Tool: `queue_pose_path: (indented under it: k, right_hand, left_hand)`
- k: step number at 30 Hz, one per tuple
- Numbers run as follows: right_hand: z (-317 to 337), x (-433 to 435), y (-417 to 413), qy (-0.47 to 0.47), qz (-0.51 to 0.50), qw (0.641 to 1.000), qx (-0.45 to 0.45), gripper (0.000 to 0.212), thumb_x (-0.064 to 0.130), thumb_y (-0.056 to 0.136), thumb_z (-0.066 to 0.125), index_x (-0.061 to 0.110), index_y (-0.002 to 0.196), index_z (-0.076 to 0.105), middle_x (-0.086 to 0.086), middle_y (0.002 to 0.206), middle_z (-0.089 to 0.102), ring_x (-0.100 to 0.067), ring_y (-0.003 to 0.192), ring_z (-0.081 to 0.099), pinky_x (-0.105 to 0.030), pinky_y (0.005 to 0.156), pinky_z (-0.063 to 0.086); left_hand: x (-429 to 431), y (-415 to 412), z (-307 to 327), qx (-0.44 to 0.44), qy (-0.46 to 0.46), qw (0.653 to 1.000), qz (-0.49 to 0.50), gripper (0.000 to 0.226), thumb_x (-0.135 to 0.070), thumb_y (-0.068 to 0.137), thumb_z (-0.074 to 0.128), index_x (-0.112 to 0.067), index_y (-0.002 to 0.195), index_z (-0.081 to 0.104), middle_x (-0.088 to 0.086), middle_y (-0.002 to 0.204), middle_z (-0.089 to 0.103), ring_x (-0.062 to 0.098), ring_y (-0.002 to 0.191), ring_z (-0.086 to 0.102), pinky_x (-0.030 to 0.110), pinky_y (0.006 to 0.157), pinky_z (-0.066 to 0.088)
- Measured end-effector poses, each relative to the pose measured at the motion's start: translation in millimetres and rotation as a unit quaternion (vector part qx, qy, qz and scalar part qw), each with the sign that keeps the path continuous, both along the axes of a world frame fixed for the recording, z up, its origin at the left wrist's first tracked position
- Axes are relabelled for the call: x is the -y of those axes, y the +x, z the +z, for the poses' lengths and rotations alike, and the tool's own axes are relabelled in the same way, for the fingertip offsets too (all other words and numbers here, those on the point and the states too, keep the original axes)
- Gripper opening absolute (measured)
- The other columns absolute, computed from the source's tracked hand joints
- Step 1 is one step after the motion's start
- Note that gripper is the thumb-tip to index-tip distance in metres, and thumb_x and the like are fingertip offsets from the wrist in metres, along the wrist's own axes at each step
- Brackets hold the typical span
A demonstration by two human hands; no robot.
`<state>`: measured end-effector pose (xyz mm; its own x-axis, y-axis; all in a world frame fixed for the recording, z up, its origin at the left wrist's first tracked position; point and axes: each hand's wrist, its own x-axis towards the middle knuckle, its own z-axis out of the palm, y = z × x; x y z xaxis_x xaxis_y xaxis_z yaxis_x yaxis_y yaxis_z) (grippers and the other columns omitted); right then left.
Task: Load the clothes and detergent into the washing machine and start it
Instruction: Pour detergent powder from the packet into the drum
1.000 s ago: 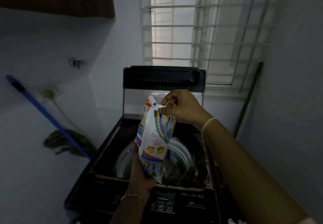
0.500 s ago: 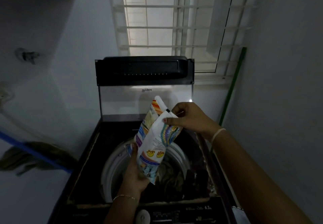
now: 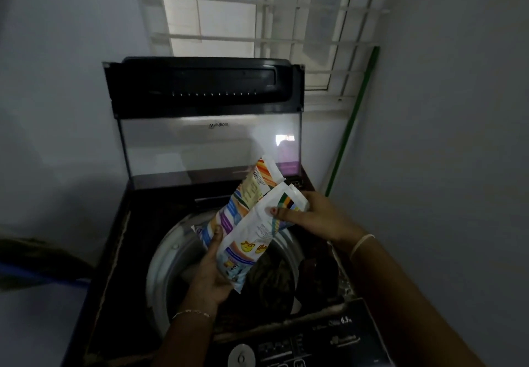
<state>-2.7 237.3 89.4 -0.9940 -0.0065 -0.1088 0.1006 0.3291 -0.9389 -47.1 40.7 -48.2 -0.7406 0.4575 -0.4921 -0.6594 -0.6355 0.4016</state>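
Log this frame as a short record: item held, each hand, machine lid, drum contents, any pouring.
item held: detergent packet, tilted, above the drum
left hand: grips the packet's lower end
right hand: pinches its upper edge
lid: raised upright
drum contents: dark clothes
pouring: none visible

I count one washing machine (image 3: 114, 252), with one lid (image 3: 200, 86) and one drum (image 3: 166, 257); one detergent packet (image 3: 249, 223); two hands, the left hand (image 3: 211, 275) and the right hand (image 3: 315, 217); one green pole (image 3: 349, 126); one barred window (image 3: 257, 22); one round knob (image 3: 242, 356).
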Motion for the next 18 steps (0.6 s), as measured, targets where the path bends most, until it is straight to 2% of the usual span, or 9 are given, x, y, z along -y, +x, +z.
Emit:
queue_pose_path:
  k: [4,9,13,15,18]
  right_hand:
    - [-8.3,-8.2,2.2,0.006,-0.026,1.0,0.016,0.028,0.022,0.08,0.076,0.012,0.106,0.071,-0.001,0.101,0.075,-0.011,0.088,0.072,-0.02,0.078,0.058]
    - [-16.7,-25.0,3.1,0.003,-0.054,0.997,0.056,0.035,0.028,0.078,0.077,0.012,0.108,0.068,-0.001,0.104,0.073,-0.015,0.085,0.073,-0.027,0.079,0.059]
    - [-21.3,-39.4,15.2,-0.038,-0.03,0.995,0.085,0.035,0.035,0.082,0.07,0.015,0.112,0.066,-0.001,0.104,0.074,-0.015,0.091,0.072,-0.026,0.08,0.058]
    - [-29.8,-47.9,21.7,-0.06,-0.036,0.994,0.088,0.034,0.031,0.084,0.069,0.011,0.111,0.068,-0.002,0.107,0.073,-0.016,0.095,0.071,-0.027,0.082,0.058]
    - [-47.5,-58.6,34.5,-0.071,-0.048,0.992,0.09,0.031,0.025,0.08,0.072,0.006,0.105,0.071,-0.004,0.106,0.074,-0.017,0.097,0.07,-0.026,0.085,0.056]
  left_hand:
    - [-1.7,4.1,-4.6,-0.009,-0.014,0.999,-0.032,0.049,-0.047,0.092,0.048,-0.014,0.125,0.059,0.013,0.111,0.071,0.031,0.105,0.064,0.041,0.089,0.05]
    - [-1.7,4.3,-9.7,-0.045,-0.03,0.998,-0.037,0.048,-0.043,0.092,0.049,-0.014,0.129,0.058,0.012,0.125,0.064,0.027,0.101,0.068,0.04,0.085,0.057]
    - [-4.7,5.0,-11.8,-0.059,-0.058,0.996,-0.018,0.043,-0.039,0.093,0.05,-0.015,0.127,0.06,0.011,0.122,0.066,0.025,0.097,0.07,0.037,0.076,0.059]
    - [-4.9,7.9,-15.9,-0.072,-0.072,0.994,-0.025,0.041,-0.038,0.092,0.051,-0.016,0.125,0.061,0.011,0.121,0.067,0.026,0.099,0.069,0.038,0.077,0.059]
    - [-1.2,11.0,-27.4,-0.108,-0.122,0.986,-0.035,0.042,-0.039,0.087,0.054,-0.019,0.123,0.062,0.01,0.124,0.065,0.029,0.108,0.065,0.042,0.088,0.056]
